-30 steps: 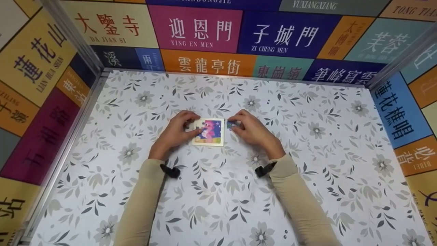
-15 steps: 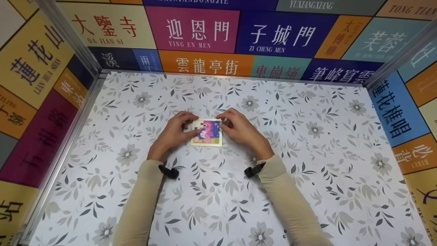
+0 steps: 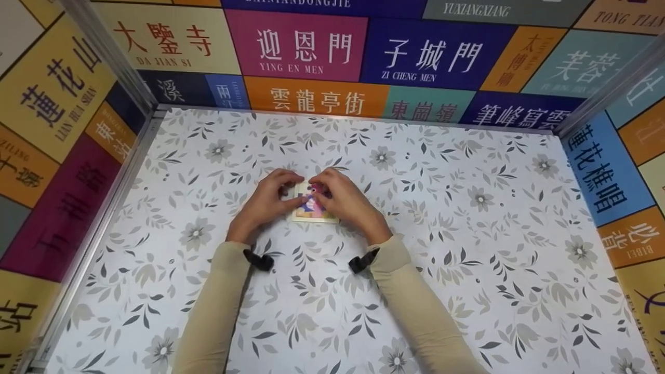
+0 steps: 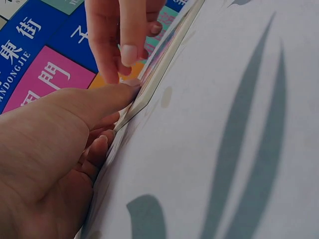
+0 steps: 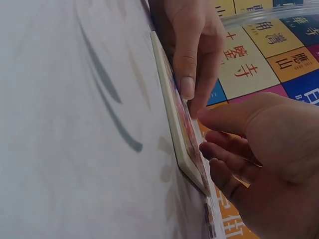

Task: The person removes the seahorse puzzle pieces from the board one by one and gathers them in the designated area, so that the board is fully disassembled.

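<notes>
We find a floral-patterned tabletop (image 3: 467, 228), bounded by coloured panels (image 3: 296, 49) lettered in Chinese. Two beige sleeves (image 3: 213, 311) extend across it. Both hands meet near the middle: the left hand (image 3: 267, 200) pinches the left edge of a framed picture puzzle (image 3: 310, 212), thumb on top; the right hand (image 3: 345, 200) reaches over its right side, fingers bent — whether these grip a piece we cannot tell. The puzzle lies flat on the tabletop — partly covered by the hands.
</notes>
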The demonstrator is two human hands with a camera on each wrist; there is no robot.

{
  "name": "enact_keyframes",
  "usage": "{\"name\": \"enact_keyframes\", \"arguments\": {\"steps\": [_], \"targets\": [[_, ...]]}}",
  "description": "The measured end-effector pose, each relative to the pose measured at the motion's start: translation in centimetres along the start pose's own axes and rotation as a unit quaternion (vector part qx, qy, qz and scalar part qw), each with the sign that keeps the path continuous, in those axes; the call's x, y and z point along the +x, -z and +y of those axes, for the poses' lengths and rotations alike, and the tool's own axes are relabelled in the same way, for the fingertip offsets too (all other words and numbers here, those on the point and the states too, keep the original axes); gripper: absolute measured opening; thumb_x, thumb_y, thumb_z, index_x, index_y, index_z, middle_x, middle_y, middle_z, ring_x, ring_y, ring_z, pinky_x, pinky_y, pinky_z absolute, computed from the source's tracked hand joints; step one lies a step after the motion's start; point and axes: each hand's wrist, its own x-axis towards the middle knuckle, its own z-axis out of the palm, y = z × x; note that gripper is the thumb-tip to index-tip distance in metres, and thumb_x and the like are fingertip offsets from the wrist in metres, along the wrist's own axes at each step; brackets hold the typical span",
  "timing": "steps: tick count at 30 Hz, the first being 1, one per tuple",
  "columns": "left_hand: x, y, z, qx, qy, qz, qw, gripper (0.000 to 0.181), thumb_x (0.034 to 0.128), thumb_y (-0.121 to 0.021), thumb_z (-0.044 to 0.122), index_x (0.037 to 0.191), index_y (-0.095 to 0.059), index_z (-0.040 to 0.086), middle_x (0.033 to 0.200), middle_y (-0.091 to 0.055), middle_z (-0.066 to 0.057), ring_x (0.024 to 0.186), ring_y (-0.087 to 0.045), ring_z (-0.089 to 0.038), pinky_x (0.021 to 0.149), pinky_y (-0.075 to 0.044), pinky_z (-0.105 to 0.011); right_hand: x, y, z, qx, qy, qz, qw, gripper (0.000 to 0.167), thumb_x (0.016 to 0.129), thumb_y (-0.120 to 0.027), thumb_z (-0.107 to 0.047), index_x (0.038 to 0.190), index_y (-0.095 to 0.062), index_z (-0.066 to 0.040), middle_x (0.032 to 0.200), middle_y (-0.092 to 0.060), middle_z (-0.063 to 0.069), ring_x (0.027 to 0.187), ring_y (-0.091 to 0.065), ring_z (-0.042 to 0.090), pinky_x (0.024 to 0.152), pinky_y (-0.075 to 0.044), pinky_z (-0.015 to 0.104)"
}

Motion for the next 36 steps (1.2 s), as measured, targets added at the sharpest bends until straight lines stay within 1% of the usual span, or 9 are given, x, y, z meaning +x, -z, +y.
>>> {"name": "enact_keyframes", "arguments": {"steps": [3,6,9,14,22,27,30,34,36], "targets": [[0.03,-0.14,0.00,-0.002,0.001,-0.002,1.0000,0.048,0.0929,-0.088,0.025,0.134,-0.074,0.006,0.134,-0.066,-0.012,0.108,-0.063,-0.027,0.093,-0.053,-0.038,-0.18,-0.20,0.28,-0.005,-0.017,0.003,0.9998,0.030,0.105,-0.072,-0.017,0.134,-0.074,-0.008,0.122,-0.065,0.006,0.111,-0.065,0.020,0.102,-0.056,0.038],[0.01,-0.13,-0.07,-0.002,0.004,-0.004,1.0000,0.049,0.0922,-0.089,0.025,0.135,-0.074,0.006,0.135,-0.066,-0.011,0.108,-0.063,-0.026,0.093,-0.053,-0.038,-0.28,-0.22,0.64,-0.001,-0.023,0.014,0.9996,0.028,0.104,-0.073,-0.018,0.131,-0.075,-0.009,0.122,-0.067,0.005,0.110,-0.065,0.020,0.102,-0.055,0.039],[-0.02,0.05,-0.10,-0.003,0.004,-0.004,1.0000,0.049,0.0919,-0.089,0.024,0.134,-0.074,0.006,0.135,-0.066,-0.012,0.109,-0.063,-0.027,0.093,-0.054,-0.039,-0.25,-0.18,0.82,0.002,-0.014,0.026,0.9996,0.027,0.104,-0.074,-0.017,0.129,-0.076,-0.008,0.119,-0.069,0.007,0.107,-0.066,0.023,0.099,-0.056,0.040],[-0.03,0.24,-0.14,-0.005,-0.002,-0.007,1.0000,0.049,0.0928,-0.089,0.024,0.135,-0.074,0.005,0.136,-0.065,-0.013,0.111,-0.063,-0.028,0.094,-0.054,-0.041,-0.09,-0.27,0.85,-0.008,0.003,0.040,0.9992,0.023,0.104,-0.074,-0.014,0.125,-0.080,-0.008,0.115,-0.074,0.009,0.103,-0.070,0.023,0.095,-0.058,0.039],[0.06,0.25,-0.15,-0.006,0.008,-0.019,0.9998,0.051,0.0930,-0.089,0.027,0.137,-0.074,0.006,0.140,-0.064,-0.013,0.115,-0.063,-0.028,0.097,-0.054,-0.041,-0.25,0.06,0.08,-0.045,-0.002,0.029,0.9986,0.020,0.103,-0.075,-0.015,0.120,-0.083,-0.008,0.109,-0.077,0.007,0.099,-0.071,0.022,0.090,-0.059,0.040],[0.11,0.25,-0.26,-0.007,0.007,-0.017,0.9998,0.051,0.0925,-0.089,0.027,0.137,-0.074,0.006,0.140,-0.063,-0.013,0.117,-0.063,-0.029,0.098,-0.054,-0.042,-0.05,0.22,0.13,-0.049,0.008,0.014,0.9987,0.024,0.103,-0.074,-0.012,0.125,-0.081,-0.007,0.112,-0.076,0.009,0.101,-0.070,0.023,0.091,-0.059,0.039],[0.08,0.24,-0.28,-0.007,0.005,-0.017,0.9998,0.051,0.0926,-0.089,0.027,0.137,-0.074,0.006,0.140,-0.063,-0.013,0.116,-0.063,-0.029,0.098,-0.054,-0.042,0.08,0.21,0.39,-0.044,0.009,0.001,0.9990,0.030,0.103,-0.073,-0.012,0.132,-0.077,-0.006,0.120,-0.073,0.009,0.107,-0.069,0.023,0.098,-0.057,0.040],[0.09,0.24,-0.23,-0.008,0.009,-0.018,0.9998,0.051,0.0926,-0.089,0.028,0.137,-0.074,0.008,0.140,-0.063,-0.012,0.116,-0.063,-0.028,0.098,-0.054,-0.041,0.10,0.19,0.60,-0.036,-0.004,-0.017,0.9992,0.038,0.106,-0.070,-0.018,0.141,-0.070,-0.005,0.129,-0.066,0.009,0.115,-0.065,0.023,0.106,-0.054,0.041],[0.11,0.26,-0.20,-0.009,0.013,-0.019,0.9997,0.051,0.0926,-0.089,0.029,0.137,-0.074,0.008,0.140,-0.063,-0.012,0.116,-0.063,-0.028,0.099,-0.054,-0.041,0.08,0.17,0.63,-0.031,-0.012,-0.021,0.9992,0.042,0.107,-0.069,-0.021,0.145,-0.067,-0.005,0.130,-0.063,0.008,0.115,-0.063,0.023,0.105,-0.053,0.041]]}}
